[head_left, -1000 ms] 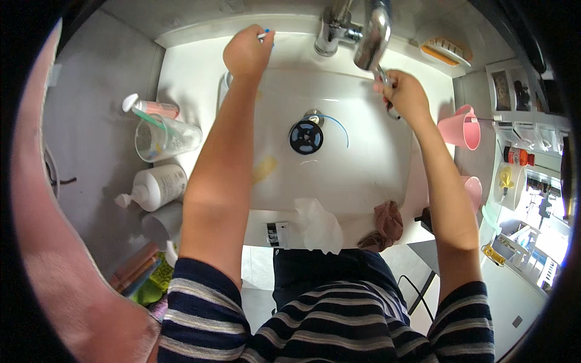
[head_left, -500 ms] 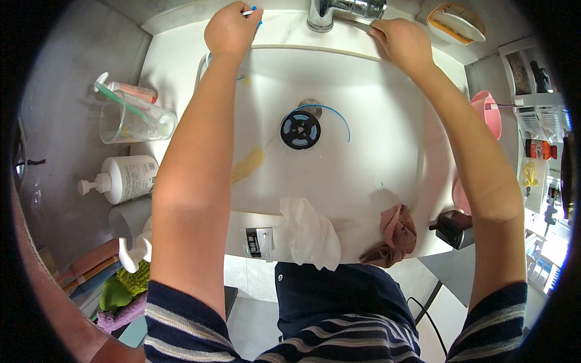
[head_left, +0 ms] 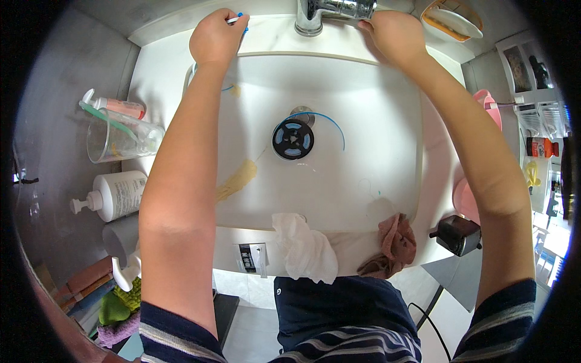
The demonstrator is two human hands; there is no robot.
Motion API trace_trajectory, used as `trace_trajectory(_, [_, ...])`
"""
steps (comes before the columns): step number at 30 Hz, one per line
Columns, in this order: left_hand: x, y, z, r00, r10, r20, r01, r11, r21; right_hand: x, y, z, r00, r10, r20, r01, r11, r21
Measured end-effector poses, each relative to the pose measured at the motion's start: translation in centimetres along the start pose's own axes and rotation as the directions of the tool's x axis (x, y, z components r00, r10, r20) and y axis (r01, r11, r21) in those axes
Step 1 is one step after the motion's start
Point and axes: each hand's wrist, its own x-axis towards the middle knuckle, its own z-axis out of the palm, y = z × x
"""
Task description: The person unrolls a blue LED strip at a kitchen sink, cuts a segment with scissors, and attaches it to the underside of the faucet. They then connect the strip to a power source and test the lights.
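Observation:
At the far left edge of the sink, my left hand (head_left: 216, 37) is closed round a small white stick with blue ends (head_left: 235, 20). A blue strand (head_left: 227, 88) shows beside my left wrist. My right hand (head_left: 396, 37) is curled beside the chrome faucet (head_left: 309, 21), fingertips close under its spout; whatever lies in them is hidden. In the white sink (head_left: 339, 193), a black spool (head_left: 293, 139) with blue strand wound on it lies near the drain (head_left: 302, 114). A loose length of blue strand (head_left: 330, 121) curves off to the right.
Left stand a clear cup (head_left: 115, 139), a pump bottle (head_left: 121, 195) and a small pink pump bottle (head_left: 124, 107). A white cloth (head_left: 305, 251) and brown cloth (head_left: 393, 245) drape over the front rim. A soap dish (head_left: 452, 21) and black box (head_left: 458, 235) are right.
The whole view has shifted, so the sink sits slightly lower and further left. A thin grey strip at my right fingertips no longer shows. Both hands stay near the back edge.

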Motion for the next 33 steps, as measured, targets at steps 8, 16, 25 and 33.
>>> trace_trajectory(8, [0.0,0.3,-0.2,0.999,-0.035,0.035,0.035,0.999,-0.010,-0.8,0.8,-0.3,0.996,-0.068,-0.061,0.073,0.995,0.070])
trace_trajectory(16, [-0.1,0.2,-0.2,0.999,-0.026,0.018,0.027,1.000,-0.007,-1.9,1.1,-0.1,0.999,-0.023,-0.044,0.025,0.999,0.049])
trace_trajectory(25, [-0.4,0.3,-0.2,1.000,-0.020,0.012,0.020,1.000,0.008,-4.6,3.2,0.5,0.998,0.037,-0.046,-0.037,0.999,-0.014])
trace_trajectory(33, [0.0,0.3,0.1,0.999,-0.047,0.022,0.047,0.999,0.014,-1.9,0.4,0.4,0.964,-0.107,-0.243,0.138,0.984,0.112])
